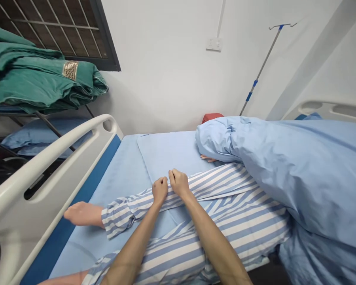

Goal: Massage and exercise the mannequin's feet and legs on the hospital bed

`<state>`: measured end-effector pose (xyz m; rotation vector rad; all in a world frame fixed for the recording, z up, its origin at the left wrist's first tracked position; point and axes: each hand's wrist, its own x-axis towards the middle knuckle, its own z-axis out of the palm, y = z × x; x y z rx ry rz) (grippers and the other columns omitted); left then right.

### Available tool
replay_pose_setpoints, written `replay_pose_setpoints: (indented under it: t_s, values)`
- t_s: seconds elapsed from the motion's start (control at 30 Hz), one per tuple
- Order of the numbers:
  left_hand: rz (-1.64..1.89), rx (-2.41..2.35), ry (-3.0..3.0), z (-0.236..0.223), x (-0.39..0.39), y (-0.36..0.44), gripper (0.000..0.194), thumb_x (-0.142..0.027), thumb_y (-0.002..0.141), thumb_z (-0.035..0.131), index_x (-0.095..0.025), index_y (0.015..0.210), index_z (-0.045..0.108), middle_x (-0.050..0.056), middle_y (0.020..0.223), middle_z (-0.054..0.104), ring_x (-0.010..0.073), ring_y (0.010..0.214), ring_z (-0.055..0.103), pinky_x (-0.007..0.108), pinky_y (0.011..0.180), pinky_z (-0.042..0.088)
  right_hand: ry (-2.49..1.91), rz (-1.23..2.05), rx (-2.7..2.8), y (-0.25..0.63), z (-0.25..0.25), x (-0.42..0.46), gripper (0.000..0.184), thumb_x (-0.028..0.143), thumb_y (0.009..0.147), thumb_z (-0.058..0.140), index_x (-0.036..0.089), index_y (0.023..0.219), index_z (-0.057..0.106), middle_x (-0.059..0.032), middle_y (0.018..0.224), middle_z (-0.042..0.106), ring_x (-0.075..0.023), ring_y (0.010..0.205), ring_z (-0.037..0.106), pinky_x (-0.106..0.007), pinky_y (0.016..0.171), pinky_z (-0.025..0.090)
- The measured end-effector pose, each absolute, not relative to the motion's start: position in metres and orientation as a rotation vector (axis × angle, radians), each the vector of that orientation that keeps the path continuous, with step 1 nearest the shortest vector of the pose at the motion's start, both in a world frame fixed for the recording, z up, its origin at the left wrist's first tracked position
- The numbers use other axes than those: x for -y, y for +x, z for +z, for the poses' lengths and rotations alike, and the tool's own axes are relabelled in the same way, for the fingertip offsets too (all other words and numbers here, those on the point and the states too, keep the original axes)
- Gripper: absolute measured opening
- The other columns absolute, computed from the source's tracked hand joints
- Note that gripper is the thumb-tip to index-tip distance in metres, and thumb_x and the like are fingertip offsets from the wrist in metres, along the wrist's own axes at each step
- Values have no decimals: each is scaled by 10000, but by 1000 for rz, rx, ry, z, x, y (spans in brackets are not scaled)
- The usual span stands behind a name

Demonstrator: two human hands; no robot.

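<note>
Two legs in blue-and-white striped trousers (237, 221) lie on the bed. My left hand (160, 190) is closed in a fist at the knee area of the far leg. Right beside it, my right hand (178, 182) is also a fist, at the far side of the same leg. No cloth shows pulled up between the fingers. A smooth bare foot (83, 213), like a manikin's, sticks out of the far trouser cuff (117, 217). The near leg passes beneath my forearms.
A light blue quilt (299, 166) covers the upper body; fingers (207, 158) peek out from under it. The white footboard (56, 158) stands at left, with green folded bedding (41, 75) beyond. An IV pole (261, 71) rises behind the bed near a red object (212, 117).
</note>
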<state>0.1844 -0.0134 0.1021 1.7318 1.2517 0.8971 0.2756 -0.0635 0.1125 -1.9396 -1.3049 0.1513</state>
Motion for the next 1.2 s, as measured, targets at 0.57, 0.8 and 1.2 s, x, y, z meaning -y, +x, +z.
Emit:
replay_pose_setpoints:
  t_s: [0.57,0.8,1.2]
  values:
    - [820,-1158,1746,101,52,291,356,-344,805,454,-201,480,432,-31,486,414,121,554,387,248,575,296,-2012,119,1269,372,114,116,365,318,1043,333,203,759,532,4,673,587,-135,634,487,-249,627,240]
    - [1026,-1160,1493,118,67,335,342,-281,816,429,-214,486,371,-39,488,380,114,539,376,238,572,327,-2063,99,1207,407,116,127,396,268,1049,283,196,791,575,-22,727,638,-146,678,541,-247,632,272]
    - [750,-1253,1886,115,109,403,331,-285,877,446,-203,573,549,26,662,641,155,687,538,255,636,326,-2151,-161,998,500,120,161,394,284,1025,323,170,842,653,-79,777,689,-161,684,557,-267,645,283]
